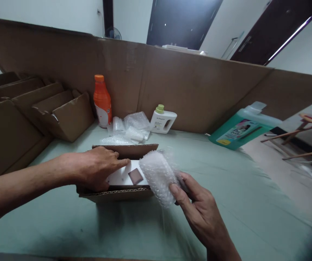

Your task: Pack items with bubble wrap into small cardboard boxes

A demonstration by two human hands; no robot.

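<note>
Right hand (199, 210): closed in a pinch, thumb on the near face and the other fingers behind, gripping the lower right end of a bubble-wrapped oblong bundle of clear plastic film (158, 177). What the wrap encloses cannot be made out.

Bubble-wrapped bundle: held over the right end of a small open brown corrugated cardboard box (118, 191), partly above the opening. Its long axis runs from the hand up and to the left, so the free end points toward the box and the far flap. The bundle lies up and left of the right hand, and the box just left of it.

Left hand (96, 168): palm down, fingers loosely extended, resting on the left side of the box with the forefinger reaching over the opening. It grasps nothing. This hand is the nearer one to the box interior.

Box interior: a white sheet or insert with a small dark square piece (135, 176) lying on it, just left of the bundle.

Surroundings: pale green table covering (226, 188); loose bubble wrap pieces (130, 128) behind the box; orange plastic bottle (102, 101); small white bottle with a green cap (163, 119); large teal detergent jug (240, 127) lying on its side at the right; folded cardboard boxes (36, 105) stacked at the left; tall cardboard sheet (185, 87) standing along the back.
</note>
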